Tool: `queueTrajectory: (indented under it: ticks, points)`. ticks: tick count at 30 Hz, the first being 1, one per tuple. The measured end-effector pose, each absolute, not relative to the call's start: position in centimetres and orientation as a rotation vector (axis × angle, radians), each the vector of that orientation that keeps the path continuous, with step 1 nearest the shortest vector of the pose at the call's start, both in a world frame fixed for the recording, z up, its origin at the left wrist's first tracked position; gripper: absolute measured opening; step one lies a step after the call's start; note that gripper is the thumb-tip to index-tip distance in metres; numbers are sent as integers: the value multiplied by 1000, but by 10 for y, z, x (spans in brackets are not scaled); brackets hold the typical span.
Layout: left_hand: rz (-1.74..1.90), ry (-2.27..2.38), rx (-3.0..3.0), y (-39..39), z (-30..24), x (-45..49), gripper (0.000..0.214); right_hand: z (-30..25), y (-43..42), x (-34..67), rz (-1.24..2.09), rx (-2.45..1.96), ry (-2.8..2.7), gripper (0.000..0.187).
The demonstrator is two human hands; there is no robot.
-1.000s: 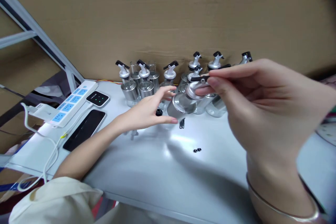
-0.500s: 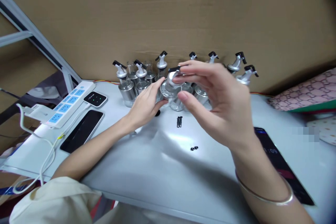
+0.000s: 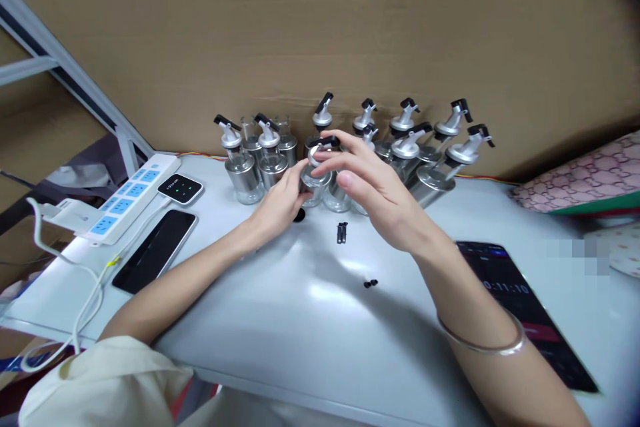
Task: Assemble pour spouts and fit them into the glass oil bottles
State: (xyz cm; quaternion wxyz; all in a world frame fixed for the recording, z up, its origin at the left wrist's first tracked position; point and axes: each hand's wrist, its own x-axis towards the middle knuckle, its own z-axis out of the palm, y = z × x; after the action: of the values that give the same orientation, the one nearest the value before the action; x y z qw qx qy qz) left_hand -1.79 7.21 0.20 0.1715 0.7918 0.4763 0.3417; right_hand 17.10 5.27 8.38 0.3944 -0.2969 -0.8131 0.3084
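My left hand (image 3: 281,201) is closed around the side of a glass and steel oil bottle (image 3: 316,181) at the front of a group of similar bottles. This bottle carries a silver pourer spout with a black flip lever (image 3: 327,142). My right hand (image 3: 383,193) hovers at the pourer with fingers stretched out and the thumb apart. Its fingertips are beside the spout; whether they touch it is hard to tell. Part of the bottle and some neighbours are hidden behind my hands. Two small black strips (image 3: 342,233) and two black caps (image 3: 371,283) lie nearer me.
More bottles with pourers (image 3: 242,173) stand against the cardboard wall (image 3: 300,33); two at the back left lack spouts. On the left are a power strip (image 3: 133,197), a white device (image 3: 180,189) and a phone (image 3: 156,250). A larger phone showing a timer (image 3: 530,320) lies right.
The bottle has moved slightly down and left, into the front of the group. My right hand has drawn farther away from me and its fingers have loosened from the pourer.
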Motion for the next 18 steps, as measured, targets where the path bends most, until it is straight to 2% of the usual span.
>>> queueTrajectory:
  ticks: [3,8,12,16,18]
  points:
    - [957,1365,2289,74,0,-19,51,81,55,169,770,-761,-2070,25]
    - [985,1377,2444,74,8,-23,44,67,66,154,561,-876,-2032,15]
    - [1035,1332,2452,64,22,-32,48,55,76,144,483,-865,-2042,14]
    - [742,1404,2477,46,29,-46,36,54,76,143,481,-845,-2095,19]
    - [570,1475,2447,35,30,-55,38,56,75,145,472,-866,-2091,25]
